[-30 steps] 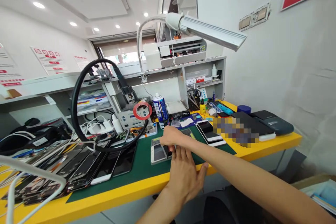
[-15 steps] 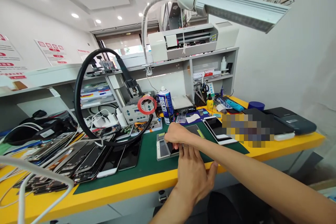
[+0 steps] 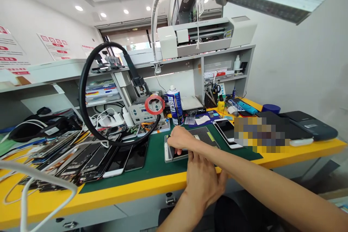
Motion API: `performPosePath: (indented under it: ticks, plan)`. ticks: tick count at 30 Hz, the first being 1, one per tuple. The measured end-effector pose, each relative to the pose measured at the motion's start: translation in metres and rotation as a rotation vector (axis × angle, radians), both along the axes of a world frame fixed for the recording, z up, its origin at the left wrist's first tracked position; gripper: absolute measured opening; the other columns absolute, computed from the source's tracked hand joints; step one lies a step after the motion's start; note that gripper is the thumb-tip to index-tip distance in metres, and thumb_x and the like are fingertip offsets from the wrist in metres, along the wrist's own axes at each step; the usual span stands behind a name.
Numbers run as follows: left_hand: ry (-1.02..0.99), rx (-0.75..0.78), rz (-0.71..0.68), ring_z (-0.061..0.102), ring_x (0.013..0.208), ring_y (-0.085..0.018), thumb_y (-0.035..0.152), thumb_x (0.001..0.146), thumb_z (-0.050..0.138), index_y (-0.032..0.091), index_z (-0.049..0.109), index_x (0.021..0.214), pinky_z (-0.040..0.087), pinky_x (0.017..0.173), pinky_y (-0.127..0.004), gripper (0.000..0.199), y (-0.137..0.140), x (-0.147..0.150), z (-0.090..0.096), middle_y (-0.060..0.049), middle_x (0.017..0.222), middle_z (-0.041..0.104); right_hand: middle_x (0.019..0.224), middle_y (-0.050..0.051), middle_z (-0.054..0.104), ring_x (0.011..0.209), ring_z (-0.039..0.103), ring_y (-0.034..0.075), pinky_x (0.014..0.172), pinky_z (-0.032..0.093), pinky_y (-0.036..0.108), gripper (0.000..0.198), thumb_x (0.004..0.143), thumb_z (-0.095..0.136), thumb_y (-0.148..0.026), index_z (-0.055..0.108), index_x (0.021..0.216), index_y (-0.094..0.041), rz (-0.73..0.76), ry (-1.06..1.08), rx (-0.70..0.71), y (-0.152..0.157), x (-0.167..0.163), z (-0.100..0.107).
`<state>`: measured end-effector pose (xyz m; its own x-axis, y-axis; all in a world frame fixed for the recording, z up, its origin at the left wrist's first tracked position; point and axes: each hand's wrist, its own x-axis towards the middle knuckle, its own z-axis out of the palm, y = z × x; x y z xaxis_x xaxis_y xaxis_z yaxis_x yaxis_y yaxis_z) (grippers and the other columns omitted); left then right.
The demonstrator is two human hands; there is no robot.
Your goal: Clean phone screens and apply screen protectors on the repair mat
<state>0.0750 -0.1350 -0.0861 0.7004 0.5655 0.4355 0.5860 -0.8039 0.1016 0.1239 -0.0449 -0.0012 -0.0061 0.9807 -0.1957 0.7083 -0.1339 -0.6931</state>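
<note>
A white-framed phone (image 3: 166, 152) lies sideways on a grey perforated pad (image 3: 208, 137) on the green mat. My right hand (image 3: 181, 138) reaches across from the right, above my left wrist side, fingers pinched on a thin dark film (image 3: 171, 151). That film stands lifted at a slant near the phone's left end. Lower down, my left hand (image 3: 202, 174) rests back-up at the phone's near right side, its fingers stretched out and its thumb apart. Its fingertips touch or lie close to the phone; my right arm partly hides them.
Several dismantled phones and screens (image 3: 92, 161) crowd the left. Behind stand a hot-air station (image 3: 143, 110) with a looping black hose (image 3: 81, 94), red tape roll (image 3: 154, 105) and a spray can (image 3: 175, 107). A white tablet (image 3: 227, 132) lies right. A lamp (image 3: 272, 0) hangs overhead.
My right hand has moved slightly left along the phone, and the film's lifted edge is closer to the phone's left end. My left hand stays in place. The view has shifted slightly.
</note>
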Motion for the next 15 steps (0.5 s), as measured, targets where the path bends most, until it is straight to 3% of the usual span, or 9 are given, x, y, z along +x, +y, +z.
performPosePath:
  ticks: [6,15]
  plan:
    - [0.015,0.003,-0.02,0.03,0.145,-0.045,0.056,0.096,0.04,0.011,0.039,0.153,0.032,0.114,-0.063,0.073,0.0,-0.002,-0.001,-0.023,0.157,0.037,0.042,0.006,0.061,0.047,0.067,0.019,0.051,0.053,0.022,0.024,0.07,0.061,-0.019,0.052,0.048,-0.018,0.033,0.048,-0.004,-0.001,-0.005,-0.001]
    - [0.074,0.061,-0.03,0.03,0.143,-0.051,0.052,0.092,0.044,0.006,0.037,0.153,0.034,0.109,-0.07,0.076,0.003,-0.003,-0.003,-0.025,0.156,0.036,0.043,0.006,0.062,0.049,0.066,0.018,0.048,0.049,0.021,0.024,0.074,0.063,-0.023,0.056,0.051,-0.018,0.06,0.094,-0.039,-0.01,-0.014,0.007]
